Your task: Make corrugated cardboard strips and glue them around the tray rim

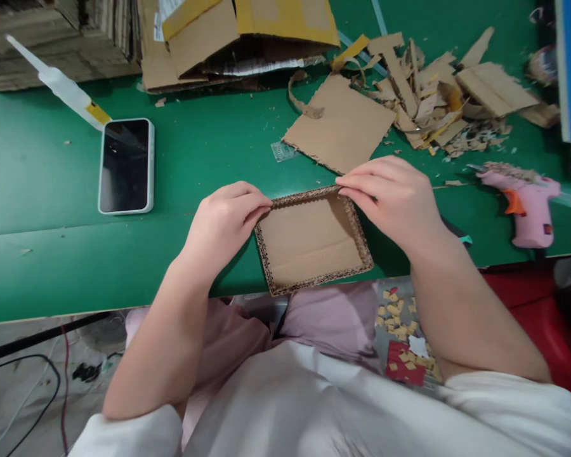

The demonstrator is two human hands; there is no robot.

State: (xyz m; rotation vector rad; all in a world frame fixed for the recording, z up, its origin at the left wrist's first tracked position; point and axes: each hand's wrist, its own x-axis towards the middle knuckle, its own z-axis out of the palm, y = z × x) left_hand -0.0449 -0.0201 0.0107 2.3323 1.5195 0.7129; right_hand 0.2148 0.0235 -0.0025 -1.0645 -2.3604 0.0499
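A shallow, open-topped cardboard box with rough corrugated edges lies at the table's front edge, its inside facing up. My left hand pinches its far left corner between thumb and fingers. At the far right corner, my right hand grips the rim the same way. Just beyond the box is a flat square of cardboard with a ragged edge. A pink hot glue gun with an orange trigger lies to the right of my right hand.
A phone and a white bottle with a long nozzle lie at left. Torn cardboard scraps are heaped at the back right. A yellow-taped carton and stacked cardboard stand at the back of the green table.
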